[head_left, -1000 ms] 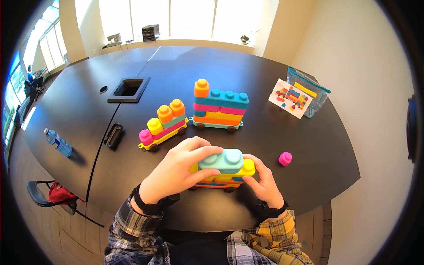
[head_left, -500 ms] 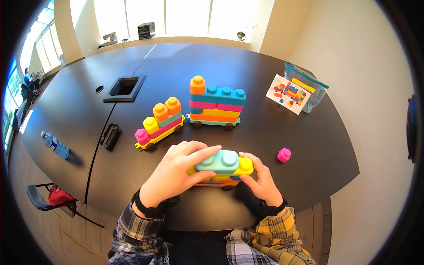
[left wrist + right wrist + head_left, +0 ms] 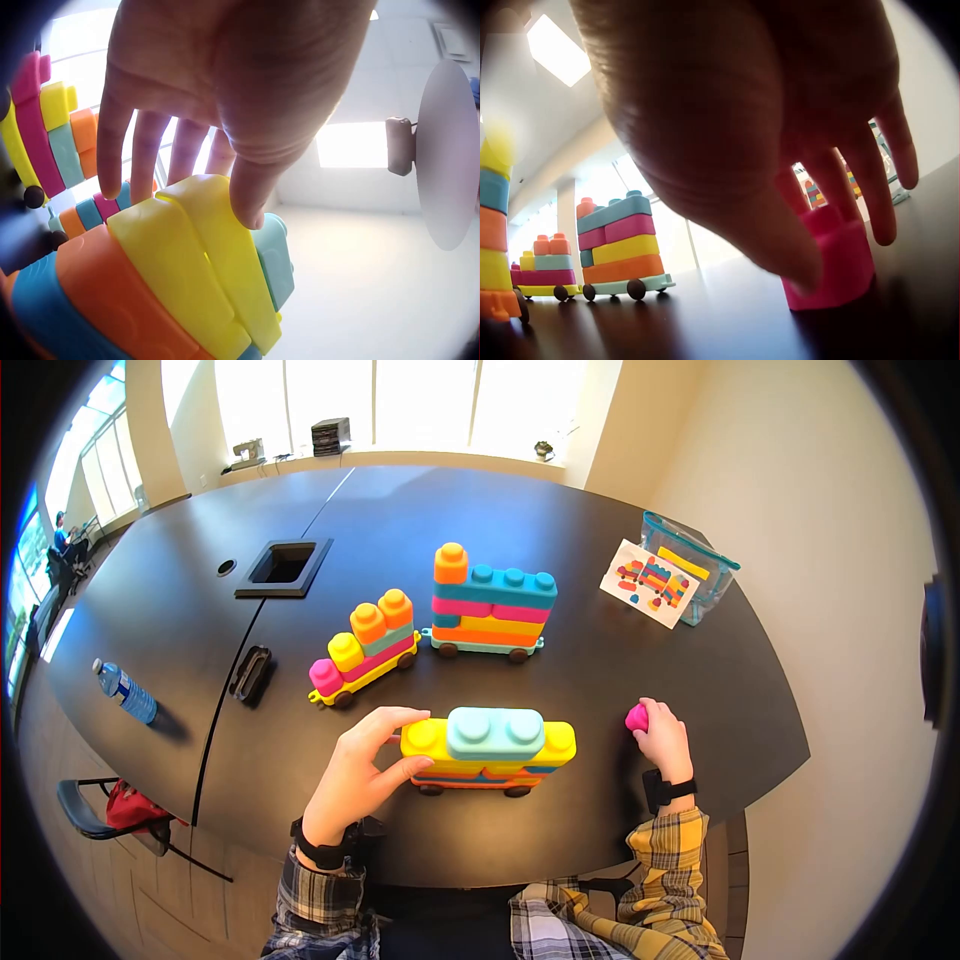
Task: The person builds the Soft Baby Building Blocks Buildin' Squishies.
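Note:
My left hand (image 3: 352,778) holds the left end of a wheeled block stack, thumb in front and fingers behind its yellow top layer (image 3: 225,262). A light teal two-stud block (image 3: 496,734) sits on the middle of that layer, with a yellow stud showing at each side. Off to the right, my right hand (image 3: 667,744) pinches a small pink block (image 3: 637,717) between thumb and fingers. In the right wrist view the pink block (image 3: 832,262) rests on the dark table.
Behind stand a short stepped car (image 3: 370,648) and a taller block car (image 3: 490,610). A picture card (image 3: 650,583) leans by a clear bag (image 3: 708,598) at the back right. A bottle (image 3: 126,691) and a black case (image 3: 251,673) are at the left.
My right hand has left the stack's right end and moved right to take hold of the pink block. My left hand has slid from the teal block to the stack's left end.

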The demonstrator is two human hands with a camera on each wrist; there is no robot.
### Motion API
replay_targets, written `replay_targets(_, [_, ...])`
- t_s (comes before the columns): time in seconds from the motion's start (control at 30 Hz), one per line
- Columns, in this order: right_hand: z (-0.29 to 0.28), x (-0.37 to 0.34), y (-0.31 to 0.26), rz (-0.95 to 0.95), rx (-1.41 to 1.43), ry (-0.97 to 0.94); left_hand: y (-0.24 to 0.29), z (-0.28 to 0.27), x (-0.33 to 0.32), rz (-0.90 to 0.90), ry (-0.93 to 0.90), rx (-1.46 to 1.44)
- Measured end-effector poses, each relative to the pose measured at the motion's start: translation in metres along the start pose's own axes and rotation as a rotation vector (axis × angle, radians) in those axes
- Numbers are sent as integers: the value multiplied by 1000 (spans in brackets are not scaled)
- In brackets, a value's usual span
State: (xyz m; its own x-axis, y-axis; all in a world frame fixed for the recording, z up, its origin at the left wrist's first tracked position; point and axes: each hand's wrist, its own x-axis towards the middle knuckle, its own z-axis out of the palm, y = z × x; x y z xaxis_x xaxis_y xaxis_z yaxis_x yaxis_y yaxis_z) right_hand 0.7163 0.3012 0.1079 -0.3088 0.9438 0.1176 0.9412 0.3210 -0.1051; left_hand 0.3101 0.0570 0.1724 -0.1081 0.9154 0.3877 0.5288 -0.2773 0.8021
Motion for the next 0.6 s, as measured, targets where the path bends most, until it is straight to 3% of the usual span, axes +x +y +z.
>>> replay_targets(0.07, [1, 2, -2, 28, -22, 8, 4, 1, 0, -66, 21, -41])
replay_targets(0.13, [-17, -5, -21, -43, 97, 183, 5, 1, -1, -73, 23, -44])
replay_targets(0.17, [-29, -6, -33, -43, 98, 182, 5, 2, -1, -79, 23, -46])
replay_targets(0.23, [-60, -10, -62, -260, 730, 236, 5, 4, -1, -85, 27, -51])
replay_targets(0.27, [-73, -15, -76, -256, 733, 236, 5, 5, -2, -92, 32, -57])
replay_targets(0.33, [-96, -27, -100, -431, 1221, 63, 6, 6, -2, -93, 33, -47])
replay_targets(0.47, [-118, -33, -131, -767, 903, 59, 5, 8, -1, -85, 39, -34])
replay_targets(0.6, [-110, -36, -134, -734, 856, -10, 6, 8, -1, -100, 40, -55])
